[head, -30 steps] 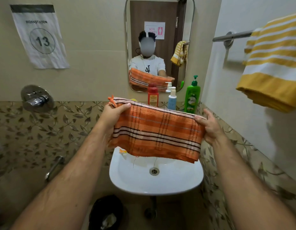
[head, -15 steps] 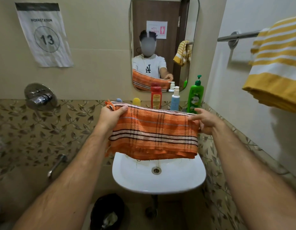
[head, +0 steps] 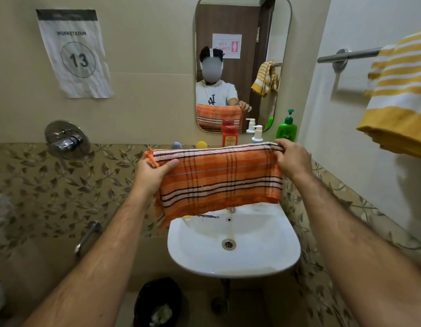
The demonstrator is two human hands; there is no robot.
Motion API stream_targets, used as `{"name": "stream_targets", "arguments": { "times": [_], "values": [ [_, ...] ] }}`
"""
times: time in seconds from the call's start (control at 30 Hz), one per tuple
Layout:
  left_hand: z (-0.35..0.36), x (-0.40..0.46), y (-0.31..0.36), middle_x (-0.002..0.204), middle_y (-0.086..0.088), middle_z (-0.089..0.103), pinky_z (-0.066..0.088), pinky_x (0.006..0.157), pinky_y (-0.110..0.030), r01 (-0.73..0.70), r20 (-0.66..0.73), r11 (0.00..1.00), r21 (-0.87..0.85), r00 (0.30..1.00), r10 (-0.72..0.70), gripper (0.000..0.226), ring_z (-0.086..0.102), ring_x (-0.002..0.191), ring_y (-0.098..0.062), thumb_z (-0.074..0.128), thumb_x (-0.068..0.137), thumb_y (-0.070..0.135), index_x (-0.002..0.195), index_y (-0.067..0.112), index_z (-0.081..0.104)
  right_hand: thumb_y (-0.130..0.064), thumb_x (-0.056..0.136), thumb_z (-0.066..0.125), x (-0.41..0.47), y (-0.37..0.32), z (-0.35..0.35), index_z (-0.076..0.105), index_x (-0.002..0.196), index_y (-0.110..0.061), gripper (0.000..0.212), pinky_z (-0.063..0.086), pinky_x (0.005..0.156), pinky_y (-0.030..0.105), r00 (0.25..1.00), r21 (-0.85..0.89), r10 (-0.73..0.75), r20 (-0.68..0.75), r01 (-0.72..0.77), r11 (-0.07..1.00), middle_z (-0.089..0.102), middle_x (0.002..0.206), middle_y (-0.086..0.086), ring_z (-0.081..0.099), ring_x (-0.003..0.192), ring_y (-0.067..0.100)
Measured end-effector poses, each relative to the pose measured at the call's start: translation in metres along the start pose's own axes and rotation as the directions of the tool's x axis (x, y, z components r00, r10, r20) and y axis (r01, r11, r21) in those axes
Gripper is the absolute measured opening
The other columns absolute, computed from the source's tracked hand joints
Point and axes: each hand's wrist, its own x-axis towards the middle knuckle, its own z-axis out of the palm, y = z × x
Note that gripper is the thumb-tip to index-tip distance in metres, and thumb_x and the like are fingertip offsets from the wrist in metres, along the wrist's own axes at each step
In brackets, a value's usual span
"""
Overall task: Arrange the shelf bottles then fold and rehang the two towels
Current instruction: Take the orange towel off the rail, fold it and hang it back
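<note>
A folded orange plaid towel [head: 219, 180] hangs stretched over the sink. My left hand [head: 150, 175] pinches its top left corner and my right hand [head: 292, 159] grips its top right corner. On the ledge behind it stand a red bottle [head: 229, 135], a white pump bottle [head: 257, 135] and a green pump bottle [head: 287, 128]; a grey cap [head: 176, 145] and a yellow cap [head: 201, 144] peek above the towel's edge. A yellow striped towel [head: 398, 97] hangs folded on the metal rail [head: 346, 56] on the right wall.
A white sink [head: 263, 251] is below the towel. A mirror [head: 242, 24] hangs above the ledge. A chrome tap fitting [head: 65, 140] and a handle [head: 86, 237] stick out of the left wall. A black bin [head: 157, 300] sits on the floor.
Both hands raised the orange towel a little; its lower edge now hangs higher above the sink. My right hand moved up level with the bottles, covering the green bottle's base.
</note>
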Motion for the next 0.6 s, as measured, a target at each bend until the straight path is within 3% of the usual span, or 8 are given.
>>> {"name": "stream_targets", "arguments": {
  "times": [0.13,0.23,0.3,0.37,0.4,0.43,0.5,0.6],
  "values": [
    [-0.017,-0.005,-0.006,0.099,0.0,0.075,0.057,0.09,-0.041,-0.082,-0.07,0.997,-0.002,0.994,0.082,0.037,0.072,0.093,-0.017,0.085,0.064,0.036,0.097,0.023,0.071,-0.014,0.094,0.053,0.004,-0.02,-0.011,0.064,0.119,-0.018,0.028,0.041,0.094,0.044,0.977,-0.011,-0.116,-0.182,0.115,0.993,0.062,0.108,0.012,0.053,0.106,0.031],
    [-0.027,0.0,-0.007,0.112,-0.005,0.071,0.056,0.092,-0.037,-0.207,-0.18,0.977,0.051,0.961,0.212,0.07,0.069,0.101,-0.018,0.087,0.062,0.049,0.119,0.018,0.062,-0.016,0.094,0.051,0.009,-0.029,-0.014,0.062,0.115,-0.015,0.023,0.039,0.094,0.042,0.989,0.071,-0.102,-0.112,0.11,0.991,0.054,0.117,0.011,0.047,0.113,0.029],
    [-0.032,0.004,-0.003,0.117,-0.005,0.067,0.053,0.093,-0.027,-0.25,-0.201,0.966,0.069,0.945,0.259,0.076,0.066,0.103,-0.012,0.086,0.072,0.033,0.135,0.016,0.048,-0.018,0.096,0.052,0.009,-0.033,-0.017,0.06,0.108,-0.015,0.014,0.045,0.093,0.042,0.998,0.266,-0.063,-0.026,0.067,0.962,0.055,0.113,0.008,0.052,0.109,0.026],
    [-0.035,0.007,0.003,0.103,0.008,0.071,0.053,0.09,-0.026,-0.245,-0.187,0.968,0.051,0.95,0.25,0.056,0.067,0.094,-0.005,0.081,0.08,0.021,0.13,0.021,0.054,-0.018,0.099,0.054,0.006,-0.037,-0.021,0.056,0.101,-0.017,0.004,0.056,0.08,0.039,0.997,0.57,0.009,0.079,-0.052,0.82,0.061,0.099,0.003,0.062,0.095,0.022],
    [-0.036,0.008,0.005,0.093,0.014,0.073,0.055,0.088,-0.029,-0.25,-0.178,0.966,0.064,0.95,0.258,0.037,0.068,0.088,-0.001,0.078,0.083,0.019,0.116,0.027,0.064,-0.018,0.1,0.054,0.002,-0.04,-0.024,0.055,0.099,-0.017,0.001,0.058,0.072,0.035,0.99,0.693,0.026,0.139,-0.116,0.712,0.064,0.093,0.002,0.066,0.087,0.019],
    [-0.036,0.008,0.006,0.085,0.019,0.073,0.057,0.085,-0.032,-0.267,-0.179,0.96,0.086,0.944,0.278,0.018,0.068,0.082,0.001,0.077,0.085,0.019,0.099,0.028,0.071,-0.017,0.1,0.053,-0.001,-0.043,-0.027,0.054,0.098,-0.018,0.003,0.059,0.066,0.031,0.982,0.776,0.024,0.19,-0.165,0.608,0.065,0.089,0.001,0.068,0.081,0.017],
    [-0.037,0.009,0.008,0.076,0.022,0.073,0.058,0.079,-0.03,-0.273,-0.196,0.959,0.076,0.939,0.283,0.012,0.069,0.076,0.001,0.074,0.088,0.019,0.081,0.028,0.072,-0.017,0.102,0.051,-0.004,-0.046,-0.03,0.053,0.099,-0.017,0.003,0.059,0.062,0.028,0.964,0.852,-0.012,0.266,-0.229,0.471,0.065,0.085,0.002,0.069,0.074,0.015],
    [-0.038,0.011,0.003,0.078,0.017,0.069,0.053,0.068,-0.015,-0.247,-0.196,0.967,0.057,0.947,0.253,0.005,0.065,0.067,0.01,0.071,0.09,0.02,0.085,0.021,0.071,-0.021,0.104,0.046,-0.006,-0.049,-0.029,0.052,0.102,-0.019,0.007,0.059,0.064,0.028,0.947,0.83,-0.053,0.316,-0.249,0.499,0.065,0.089,0.005,0.068,0.076,0.018]
  ]
}}
